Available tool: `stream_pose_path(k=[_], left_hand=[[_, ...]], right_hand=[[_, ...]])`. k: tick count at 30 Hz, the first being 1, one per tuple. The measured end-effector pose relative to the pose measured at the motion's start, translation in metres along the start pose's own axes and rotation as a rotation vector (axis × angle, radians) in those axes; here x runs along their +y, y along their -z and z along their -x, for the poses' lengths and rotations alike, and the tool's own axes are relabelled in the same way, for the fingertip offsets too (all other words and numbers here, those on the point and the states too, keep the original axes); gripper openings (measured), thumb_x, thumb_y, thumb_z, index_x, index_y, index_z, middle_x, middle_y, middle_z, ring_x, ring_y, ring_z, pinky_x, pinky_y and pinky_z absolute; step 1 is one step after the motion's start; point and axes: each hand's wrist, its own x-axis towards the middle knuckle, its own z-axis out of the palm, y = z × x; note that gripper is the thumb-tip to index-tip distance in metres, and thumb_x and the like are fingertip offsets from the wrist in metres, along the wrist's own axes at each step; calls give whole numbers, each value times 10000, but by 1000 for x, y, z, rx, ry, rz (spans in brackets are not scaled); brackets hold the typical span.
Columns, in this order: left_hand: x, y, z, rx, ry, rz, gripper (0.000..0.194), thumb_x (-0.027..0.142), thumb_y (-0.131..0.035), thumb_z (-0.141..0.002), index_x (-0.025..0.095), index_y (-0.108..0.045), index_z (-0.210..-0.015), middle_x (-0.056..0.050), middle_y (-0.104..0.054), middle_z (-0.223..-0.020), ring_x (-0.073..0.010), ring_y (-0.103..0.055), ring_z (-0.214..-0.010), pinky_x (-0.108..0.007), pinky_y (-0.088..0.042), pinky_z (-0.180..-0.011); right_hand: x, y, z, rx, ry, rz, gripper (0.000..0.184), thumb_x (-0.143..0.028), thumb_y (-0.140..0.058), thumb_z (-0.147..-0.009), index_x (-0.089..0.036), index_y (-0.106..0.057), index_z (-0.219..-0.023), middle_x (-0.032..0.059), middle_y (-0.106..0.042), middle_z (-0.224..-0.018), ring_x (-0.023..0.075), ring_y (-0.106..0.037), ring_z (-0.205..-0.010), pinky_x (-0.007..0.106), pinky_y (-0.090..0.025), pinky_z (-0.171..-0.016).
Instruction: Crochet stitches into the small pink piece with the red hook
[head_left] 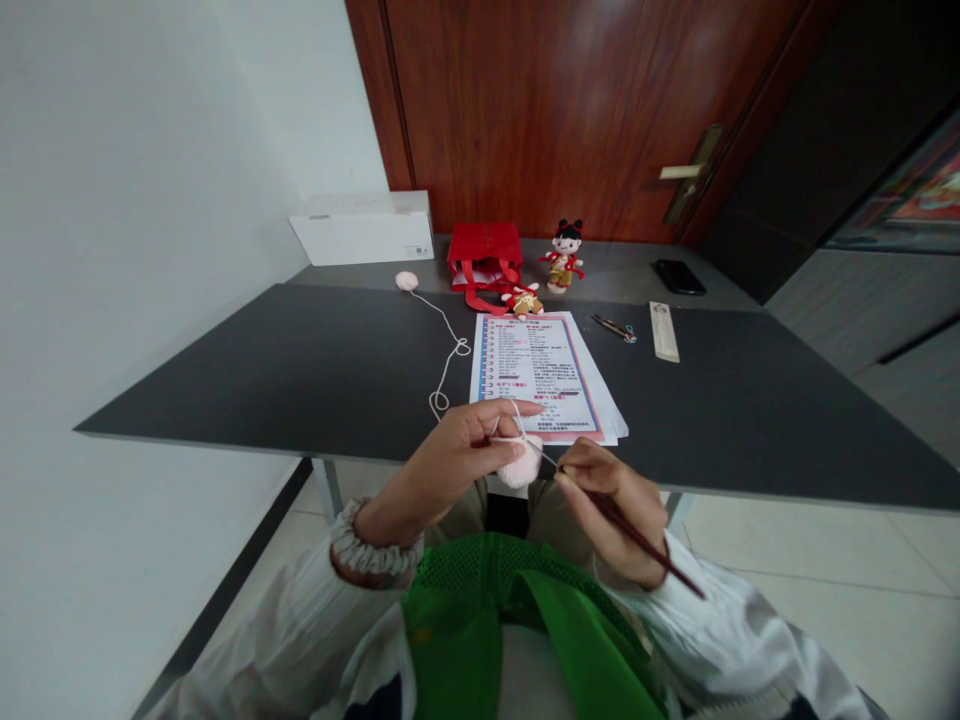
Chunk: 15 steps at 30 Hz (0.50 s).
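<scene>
My left hand (459,452) pinches a small pale pink crochet piece (520,466) at the table's near edge, with yarn looped over its outstretched index finger. A crochet hook (630,528) with a dark brown handle is gripped in my right hand (616,505), its thin metal shaft pointing left to the top of the piece. From my left hand the pink yarn (444,375) runs in loose curls across the table to a small ball of yarn (406,281) near the back. Whether the hook's tip sits inside a stitch is too small to tell.
Printed pattern sheets (536,375) lie just beyond my hands. Behind them are a red gift bag (484,245), a crocheted doll body (524,300) and a standing doll (564,258). Small scissors (615,327), a pale flat packet (664,332), a black phone (679,277) and a white box (364,230) also lie about.
</scene>
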Motion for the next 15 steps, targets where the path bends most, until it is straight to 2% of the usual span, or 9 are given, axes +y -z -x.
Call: stream_pose_path(k=[3, 4, 7, 9, 12, 15], left_hand=[[-2, 0, 1, 3, 18, 37, 307, 161, -631, -747, 168, -667, -1051, 53, -505, -634, -103, -475, -615, -266, -371, -650], [-2, 0, 1, 1, 24, 51, 319, 159, -634, -742, 167, -667, -1059, 52, -509, -637, -105, -481, -625, -266, -372, -653], [-4, 1, 1, -3, 49, 87, 344, 153, -644, -727, 158, -665, -1070, 35, -544, -667, -120, -514, -673, -265, -375, -658], [-5, 1, 1, 0, 59, 91, 354, 157, -649, -724, 154, -661, -1078, 28, -562, -690, -124, -522, -688, -267, -379, -667], [-4, 1, 1, -8, 48, 74, 367, 175, -644, -735, 155, -647, -1101, 38, -556, -690, -120, -518, -672, -275, -389, -688], [0, 1, 1, -17, 23, 7, 343, 172, -625, -748, 152, -647, -1090, 49, -533, -663, -120, -515, -666, -277, -396, -696]], right_hand=[[4, -3, 3, 151, -219, -163, 158, -100, -552, -874, -226, -490, -801, -23, -522, -668, 134, -513, -607, 277, -419, -545], [5, -3, 4, 154, -213, -168, 159, -99, -555, -872, -225, -491, -799, -23, -524, -668, 133, -511, -605, 276, -417, -545], [3, -2, 4, 29, -27, -76, 194, -34, -584, -823, -219, -526, -809, 2, -582, -718, 140, -533, -639, 293, -423, -576], [3, -1, 3, 13, -11, -84, 197, -30, -593, -817, -218, -535, -810, 8, -596, -733, 144, -537, -650, 300, -425, -587], [7, 0, 1, 129, -234, -275, 153, -122, -604, -855, -219, -514, -778, -21, -554, -658, 133, -515, -597, 277, -407, -546], [9, 1, -2, 130, -356, -419, 167, -189, -608, -870, -212, -502, -743, -47, -510, -582, 114, -475, -516, 251, -376, -493]])
